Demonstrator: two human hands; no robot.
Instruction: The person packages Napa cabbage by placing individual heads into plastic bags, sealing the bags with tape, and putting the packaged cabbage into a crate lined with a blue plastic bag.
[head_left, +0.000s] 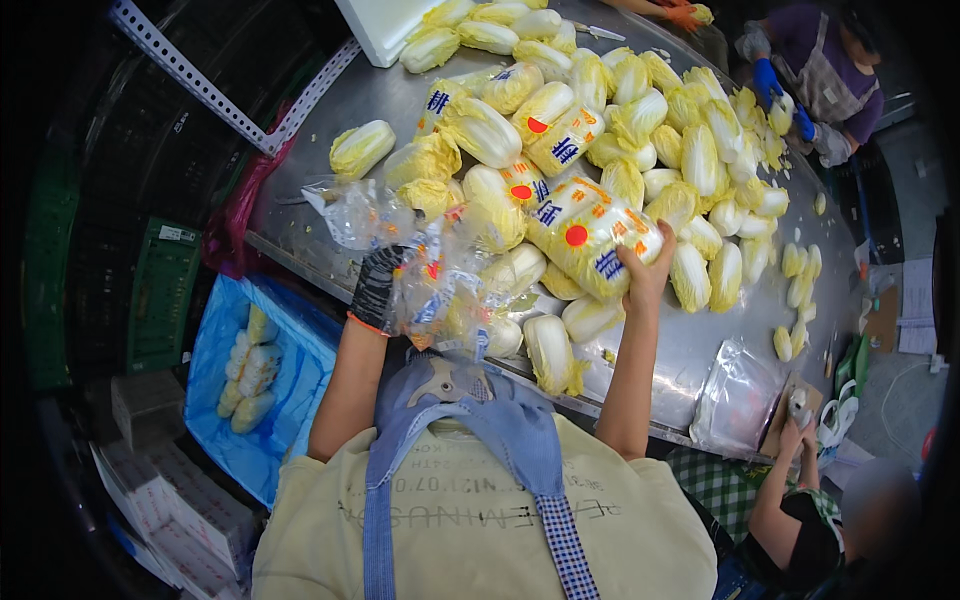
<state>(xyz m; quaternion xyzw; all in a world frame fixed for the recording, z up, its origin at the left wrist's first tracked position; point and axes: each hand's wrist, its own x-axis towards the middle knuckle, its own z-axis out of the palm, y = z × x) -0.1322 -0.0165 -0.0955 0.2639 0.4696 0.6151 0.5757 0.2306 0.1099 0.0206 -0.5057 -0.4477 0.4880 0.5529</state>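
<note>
My right hand (649, 270), bare, grips the near right end of a printed clear bag of napa cabbages (576, 236). The bag lies over other cabbages on a stainless steel table (682, 352). My left hand (379, 289) wears a dark striped glove with an orange cuff. It holds a bunch of crumpled, printed clear plastic bags (435, 277), which hides its fingertips. Just beyond the bag in my right hand lie more bagged cabbages (566, 139). A loose napa cabbage (549, 349) rests by the near table edge.
A blue-lined bin (300, 375) holding bagged cabbages (251, 371) stands at my left. Loose cabbages (701, 157) cover the table's far side, with a knife (600, 32) among them. Flat clear bags (735, 397) lie right. Co-workers (814, 82) handle produce opposite and at my right.
</note>
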